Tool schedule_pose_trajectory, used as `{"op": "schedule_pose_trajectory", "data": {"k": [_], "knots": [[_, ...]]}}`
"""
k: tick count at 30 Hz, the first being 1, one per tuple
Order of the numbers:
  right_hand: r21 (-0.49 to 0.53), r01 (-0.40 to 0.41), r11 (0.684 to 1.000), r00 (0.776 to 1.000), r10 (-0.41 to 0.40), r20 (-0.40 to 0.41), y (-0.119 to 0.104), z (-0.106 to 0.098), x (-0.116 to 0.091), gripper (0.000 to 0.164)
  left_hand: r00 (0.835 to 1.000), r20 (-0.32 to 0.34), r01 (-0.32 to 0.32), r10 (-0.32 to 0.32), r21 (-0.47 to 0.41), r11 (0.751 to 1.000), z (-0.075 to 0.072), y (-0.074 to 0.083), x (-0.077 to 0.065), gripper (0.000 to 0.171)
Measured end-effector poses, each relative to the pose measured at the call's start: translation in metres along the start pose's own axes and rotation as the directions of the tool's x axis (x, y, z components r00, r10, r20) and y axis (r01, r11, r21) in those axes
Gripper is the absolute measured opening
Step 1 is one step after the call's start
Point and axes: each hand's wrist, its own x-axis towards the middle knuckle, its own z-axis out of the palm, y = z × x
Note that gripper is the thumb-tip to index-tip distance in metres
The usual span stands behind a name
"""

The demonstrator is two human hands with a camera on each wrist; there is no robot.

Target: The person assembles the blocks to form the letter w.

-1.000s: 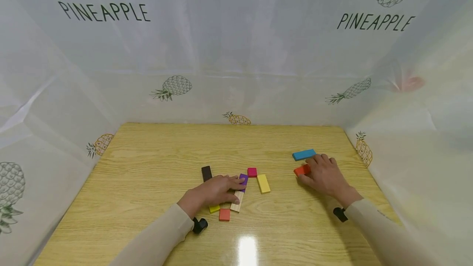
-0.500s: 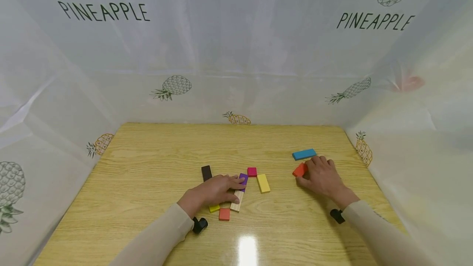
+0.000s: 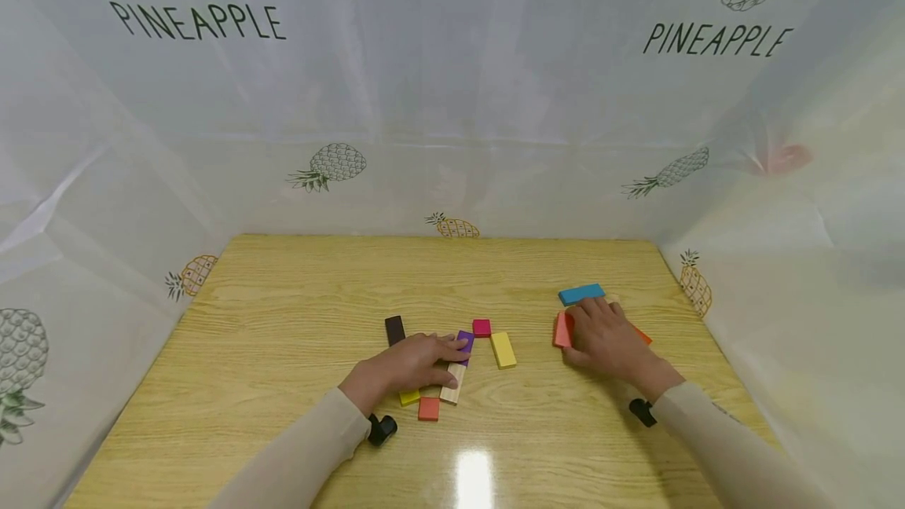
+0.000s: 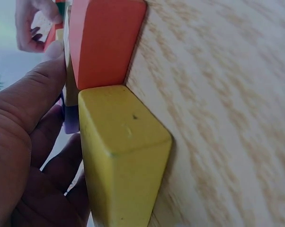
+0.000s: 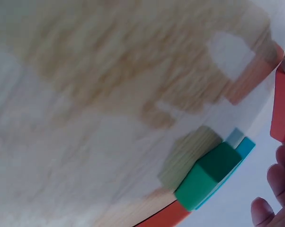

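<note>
My left hand [image 3: 413, 364] lies over the cluster, its fingers reaching onto a purple block [image 3: 464, 346] and its thumb at a plain wooden block [image 3: 453, 385]. Beneath and beside it are a black block [image 3: 395, 328], a yellow block [image 4: 126, 142] and a small red block [image 3: 428, 408]. On the right, my right hand [image 3: 608, 340] pinches a red block [image 3: 563, 329] between thumb and fingers; in the right wrist view this red block [image 5: 282, 105] appears raised off the table.
Beyond the right hand lies a blue block [image 3: 581, 294]. A green block [image 5: 209, 175] and an orange block [image 5: 166, 215] show near it in the right wrist view. Between the hands are a magenta block [image 3: 481, 327] and a light yellow block [image 3: 503, 349] on the wooden table [image 3: 318, 273].
My right hand has shifted slightly left, and the red block in it has turned. An orange block now shows to the right of that hand. My left hand has stayed in place.
</note>
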Motion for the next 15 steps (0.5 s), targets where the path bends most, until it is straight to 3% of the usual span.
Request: {"op": "schedule_pose_trajectory", "data": {"k": [8,15], "knots": [[-0.065,0.133,0.989,0.990,-0.137,-0.047,-0.013,-0.004,0.002,0.054,1.000,-0.007,-0.014,0.014,-0.014,1.000,0.000,0.000,0.000,0.058],[-0.019,0.184,0.983,0.982,-0.184,-0.028,-0.028,-0.009,-0.001,0.056,1.000,-0.004,-0.009,0.009,0.006,1.000,0.000,0.001,0.000,0.058]]}}
